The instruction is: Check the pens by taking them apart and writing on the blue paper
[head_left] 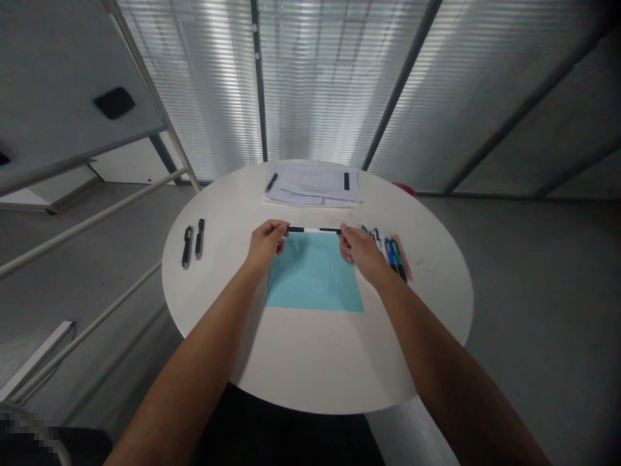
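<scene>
A black and white marker pen (313,230) lies crosswise at the far edge of a light blue sheet (314,275) on the round white table (310,362). My left hand (266,244) pinches the pen's left end. My right hand (359,249) pinches its right end. Both hands have their fingers closed on the pen, just above the sheet's far corners.
Two black pens (193,243) lie at the table's left. Several coloured pens (392,252) lie right of my right hand. A stack of printed papers (315,184) with a pen (271,182) and a black bar sits at the far edge. A whiteboard frame (97,213) stands left.
</scene>
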`<state>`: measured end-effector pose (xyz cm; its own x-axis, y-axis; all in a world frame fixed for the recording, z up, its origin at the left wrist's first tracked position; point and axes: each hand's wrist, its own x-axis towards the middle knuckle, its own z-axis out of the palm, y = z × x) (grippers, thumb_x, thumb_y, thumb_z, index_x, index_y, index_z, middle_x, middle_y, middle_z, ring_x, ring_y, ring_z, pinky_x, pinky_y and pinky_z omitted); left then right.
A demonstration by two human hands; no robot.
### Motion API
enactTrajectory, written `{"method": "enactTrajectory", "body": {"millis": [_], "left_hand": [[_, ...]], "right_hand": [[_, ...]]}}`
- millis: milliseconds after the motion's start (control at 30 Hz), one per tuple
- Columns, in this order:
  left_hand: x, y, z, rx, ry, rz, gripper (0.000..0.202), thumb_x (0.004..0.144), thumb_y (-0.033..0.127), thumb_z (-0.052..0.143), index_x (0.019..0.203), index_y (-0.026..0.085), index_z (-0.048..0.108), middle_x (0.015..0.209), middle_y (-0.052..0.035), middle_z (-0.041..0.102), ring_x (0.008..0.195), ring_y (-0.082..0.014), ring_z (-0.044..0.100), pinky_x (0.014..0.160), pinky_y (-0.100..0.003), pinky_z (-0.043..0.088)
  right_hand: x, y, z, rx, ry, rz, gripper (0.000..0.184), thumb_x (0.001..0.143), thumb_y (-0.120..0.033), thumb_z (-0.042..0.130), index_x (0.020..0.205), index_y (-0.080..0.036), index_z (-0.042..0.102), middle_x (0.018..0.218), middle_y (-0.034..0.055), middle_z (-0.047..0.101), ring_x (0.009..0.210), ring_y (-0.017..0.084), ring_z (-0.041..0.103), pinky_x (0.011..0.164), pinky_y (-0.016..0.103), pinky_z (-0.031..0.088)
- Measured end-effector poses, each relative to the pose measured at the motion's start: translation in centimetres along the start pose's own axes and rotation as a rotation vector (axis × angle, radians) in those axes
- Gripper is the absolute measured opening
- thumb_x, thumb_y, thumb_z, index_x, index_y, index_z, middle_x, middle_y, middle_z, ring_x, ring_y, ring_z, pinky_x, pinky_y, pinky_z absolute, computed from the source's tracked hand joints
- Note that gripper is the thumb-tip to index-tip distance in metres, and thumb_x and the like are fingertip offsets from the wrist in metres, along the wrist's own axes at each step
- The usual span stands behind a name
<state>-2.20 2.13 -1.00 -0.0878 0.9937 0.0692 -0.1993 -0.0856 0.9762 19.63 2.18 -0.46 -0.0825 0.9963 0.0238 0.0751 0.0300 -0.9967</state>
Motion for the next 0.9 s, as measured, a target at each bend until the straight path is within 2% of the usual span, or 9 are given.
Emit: {"method": "enactTrajectory", "body": {"millis": [233,900], "left_hand": [[-0.08,-0.01,-0.05,-0.013,-0.007,0.001,0.02,0.075,0.034,0.065,0.08,0.016,0.063,0.059,0.003,0.052,0.042,-0.0053,0.042,0.039,-0.02,0.03],[-0.12,0.03,0.08,-0.024,0.009,-0.012,0.021,0.075,0.035,0.064,0.081,0.014,0.063,0.06,0.0031,0.051,0.042,-0.0046,0.04,0.038,-0.019,0.028]], "right_hand": [[0.04,0.19,0.03,0.049,0.021,0.028,0.045,0.079,-0.061,0.059,0.064,-0.021,0.045,0.042,-0.0089,0.034,0.033,0.005,0.03,0.034,0.02,0.02],[-0.09,-0.06,0.0,0.002,0.056,0.002,0.033,0.08,-0.051,0.059,0.075,-0.019,0.053,0.046,-0.0079,0.042,0.036,0.005,0.034,0.036,0.019,0.021]]}}
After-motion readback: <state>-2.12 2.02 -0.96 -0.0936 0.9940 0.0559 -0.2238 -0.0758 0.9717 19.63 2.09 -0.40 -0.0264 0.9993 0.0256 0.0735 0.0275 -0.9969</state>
